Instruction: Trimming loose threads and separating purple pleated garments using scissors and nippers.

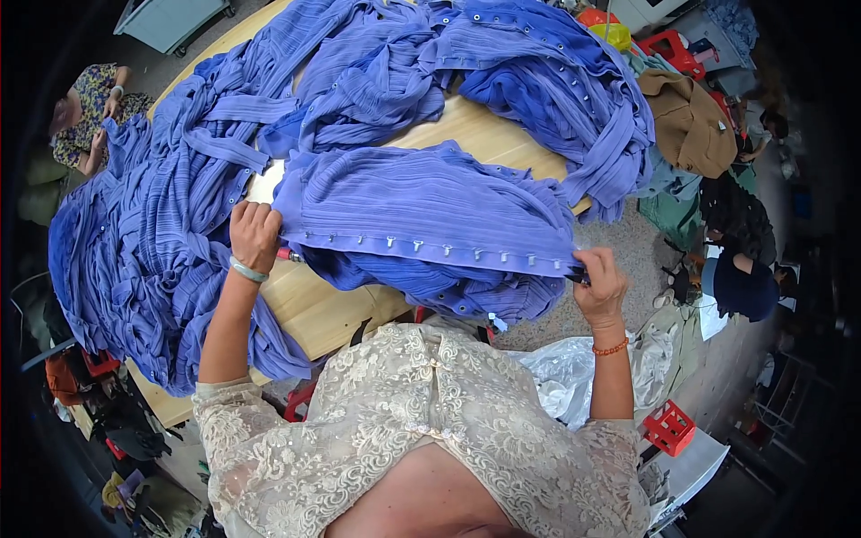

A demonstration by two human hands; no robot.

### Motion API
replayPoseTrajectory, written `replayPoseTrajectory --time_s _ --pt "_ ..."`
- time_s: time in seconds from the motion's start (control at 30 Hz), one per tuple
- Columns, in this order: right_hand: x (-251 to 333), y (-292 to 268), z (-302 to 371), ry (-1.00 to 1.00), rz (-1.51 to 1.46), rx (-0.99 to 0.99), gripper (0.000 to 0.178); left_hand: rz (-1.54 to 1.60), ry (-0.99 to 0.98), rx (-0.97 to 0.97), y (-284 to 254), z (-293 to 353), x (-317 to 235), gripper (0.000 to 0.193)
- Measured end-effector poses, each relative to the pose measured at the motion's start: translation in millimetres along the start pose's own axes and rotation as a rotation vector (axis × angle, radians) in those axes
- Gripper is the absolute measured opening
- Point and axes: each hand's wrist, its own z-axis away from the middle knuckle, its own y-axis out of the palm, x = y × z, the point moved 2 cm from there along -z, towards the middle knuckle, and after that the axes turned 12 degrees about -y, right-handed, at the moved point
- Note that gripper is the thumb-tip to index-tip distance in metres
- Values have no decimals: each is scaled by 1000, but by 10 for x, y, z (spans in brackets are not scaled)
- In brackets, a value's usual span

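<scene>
Blue-purple garment point(430, 202) stretched along its edge, one end clamped in the left hand point(256, 237), other in the right hand point(604, 285), similar garments point(170, 215) heaped on the worktop point(334, 312)

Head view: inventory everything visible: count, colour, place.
Stretched garment: one, blue-violet, centre
Other garments: several, blue-violet, left and beyond
Table: one, pale wood, beneath garments
Slim object: one, red, garment's left end
Dark object: one, black, garment's right end
Cloth: one, brown, upper right
Plastic sheeting: count unclear, whitish, lower right
Basket: one, red, lower right
Bin: one, grey, top left
Co-worker: at least one, multicoloured top, upper left
Clutter: uncountable, mixed, outer edges
Lace top: one, cream, bottom centre
Left grip: one, pale bangle, garment's left end
Right grip: one, orange bracelet, garment's right end
</scene>
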Motion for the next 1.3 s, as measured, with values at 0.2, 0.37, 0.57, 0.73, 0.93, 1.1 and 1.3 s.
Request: replayPoseTrajectory --time_s 0.2,0.37,0.57,0.73,0.93,1.1,1.3 --pt "-312 192 646 326 -93 215 36 -136 -58 112 324 358 24 6" --pt "-644 315 1233 509 19 405 31 -82 -420 201 403 540 31 37" --pt "-727 316 778 718 -137 315 33 529 -1239 -42 794 1631 177 52" --pt "-554 309 91 656 -468 60 33 794 -1289 -101 406 1304 -620 26" --pt "-15 200 -637 392 -538 217 39 777 -840 -27 -371 293 -1390 9" --pt "169 287 -717 290 -605 234 34 655 -805 78 -294 -19 -1577 20" --pt "314 339 -714 233 -593 251 32 454 -778 117 -120 -295 -1702 31"
